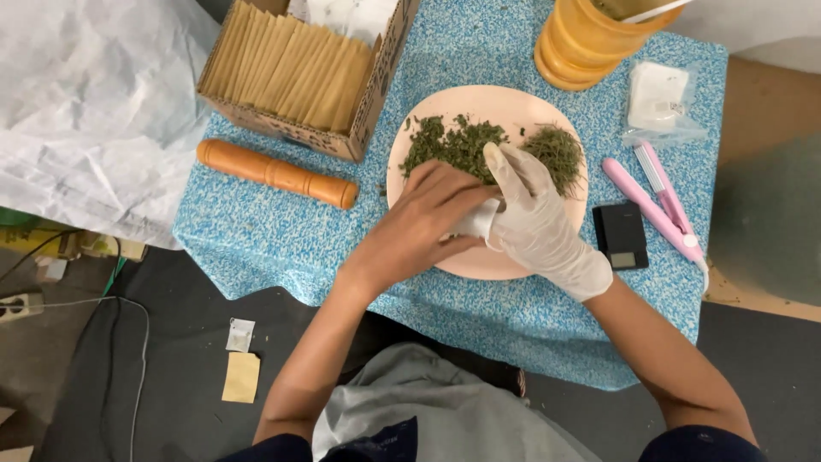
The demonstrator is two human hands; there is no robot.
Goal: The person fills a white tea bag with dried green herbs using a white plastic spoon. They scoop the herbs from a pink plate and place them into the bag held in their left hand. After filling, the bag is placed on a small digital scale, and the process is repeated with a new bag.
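Bare left hand [419, 224] pinches a small white sachet [475, 224], seemingly limp, light paper best held by its rim, while the gloved right hand [534, 214], fingers pressed together, touches crumbly dried herb [453, 145] on the plate [479, 261] mid-table.

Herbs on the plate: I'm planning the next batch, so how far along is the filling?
Done: none shown; no filled sachets on the table. In hand: left hand holds a small white sachet while the gloved right hand pinches herbs. Left: most herbs remain on the plate; the envelope box looks full.
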